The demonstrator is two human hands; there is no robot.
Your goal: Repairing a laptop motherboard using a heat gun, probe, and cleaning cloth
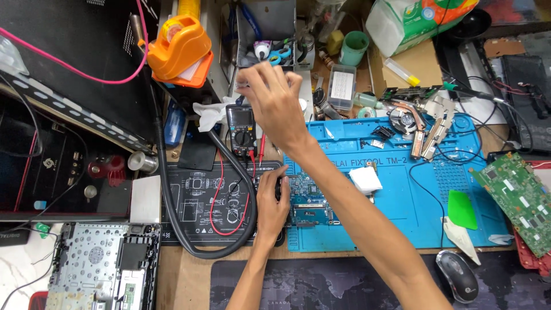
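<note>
A: Start left of the blue mat (413, 189). What's there?

B: Far left of it, a black case (63, 69) with a pink wire across it, and below that an opened laptop base (103, 270). Nearer the mat, an orange tape dispenser (179, 49) sits up top, and a black hose (172, 189) loops round a black mat (198, 201).

A: And the hands?

B: The left hand (271, 206) rests at the blue mat's left edge, fingers curled down on the circuit board (307, 201); I judge it's steadying the board. The right hand (274, 100) is raised just above the mat's top-left corner, over the multimeter (241, 129), fingers pinched narrow on something small, too blurred to name.

A: So which step?

B: It looks like a reach for a tool mid-repair. Bringing it down calls for clearing the red leads (221, 195).

A: Right of the board?

B: A white pad (365, 179), a fan and heat pipe (422, 123), a green pick (462, 209), then another green board (519, 198) off the mat's right edge, and a mouse (457, 275) below.
</note>
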